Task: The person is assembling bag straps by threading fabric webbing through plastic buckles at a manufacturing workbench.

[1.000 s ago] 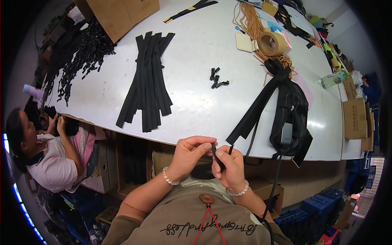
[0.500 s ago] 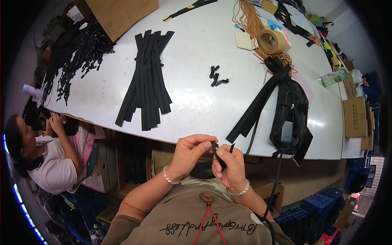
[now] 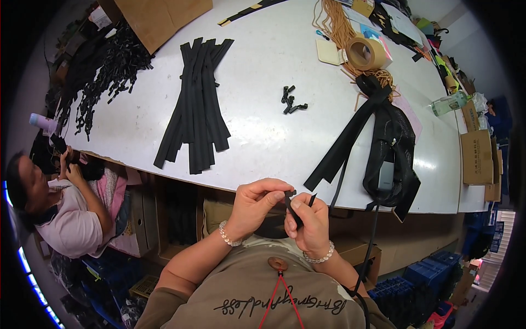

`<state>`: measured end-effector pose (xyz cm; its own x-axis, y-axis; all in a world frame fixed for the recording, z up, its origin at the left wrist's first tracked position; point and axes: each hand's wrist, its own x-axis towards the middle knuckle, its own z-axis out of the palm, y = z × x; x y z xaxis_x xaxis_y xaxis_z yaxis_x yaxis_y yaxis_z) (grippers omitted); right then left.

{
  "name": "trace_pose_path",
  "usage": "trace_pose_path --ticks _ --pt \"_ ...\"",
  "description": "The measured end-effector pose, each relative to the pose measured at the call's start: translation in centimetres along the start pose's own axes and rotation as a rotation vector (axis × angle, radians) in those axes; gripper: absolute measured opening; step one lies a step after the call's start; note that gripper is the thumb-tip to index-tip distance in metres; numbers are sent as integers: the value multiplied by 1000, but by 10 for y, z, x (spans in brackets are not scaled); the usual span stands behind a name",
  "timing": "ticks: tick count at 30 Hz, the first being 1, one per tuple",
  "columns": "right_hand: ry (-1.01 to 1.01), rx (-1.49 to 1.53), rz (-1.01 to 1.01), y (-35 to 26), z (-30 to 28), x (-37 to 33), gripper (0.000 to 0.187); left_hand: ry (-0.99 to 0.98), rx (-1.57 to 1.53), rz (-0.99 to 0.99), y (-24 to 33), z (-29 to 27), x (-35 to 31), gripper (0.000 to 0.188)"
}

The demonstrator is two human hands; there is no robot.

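Just off the near table edge, both my hands work close together on a black strip (image 3: pixel 296 215). My left hand (image 3: pixel 257 204) pinches at its upper end, where a small dark tip shows past the fingertips. My right hand (image 3: pixel 309 222) is closed round the strip, thumb on top, and a pointed black end sticks up behind its fingers. The fingers partly hide the strip, so its details cannot be made out. Beyond my hands, several small black pieces (image 3: pixel 290 100) lie on the white table (image 3: pixel 263 137). A crossed bundle of flat black strips (image 3: pixel 200 109) lies left of them.
On the right lie more black strips (image 3: pixel 346 143) and a black mesh pouch (image 3: pixel 392 148) with a grey device and a cord. Behind them stands a tape roll (image 3: pixel 366 54); a bottle (image 3: pixel 449 103) lies further right. A co-worker (image 3: pixel 71 219) sits at the left, near piled black cords (image 3: pixel 118 66).
My hands keep nearly the same hold; the dark tip at my left fingertips shows slightly more. The co-worker's hands have shifted and lifted a little around a dark item.
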<state>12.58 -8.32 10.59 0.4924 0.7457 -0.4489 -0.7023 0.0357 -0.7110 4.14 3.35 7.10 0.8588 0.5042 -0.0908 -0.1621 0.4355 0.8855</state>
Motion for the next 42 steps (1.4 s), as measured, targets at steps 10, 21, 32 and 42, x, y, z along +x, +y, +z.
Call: trace_pose_path --ticks 10,21,32,42 --pt "24 -35 -38 1 4 1 16 44 -59 -50 1 3 -2 14" --pt "6 -53 -38 0 0 1 19 14 314 244 6 2 -2 17" --pt "28 -31 -72 3 3 1 18 44 237 226 1 4 -5 16" --pt "-18 -30 -31 -3 2 0 21 0 357 278 9 3 -7 16"
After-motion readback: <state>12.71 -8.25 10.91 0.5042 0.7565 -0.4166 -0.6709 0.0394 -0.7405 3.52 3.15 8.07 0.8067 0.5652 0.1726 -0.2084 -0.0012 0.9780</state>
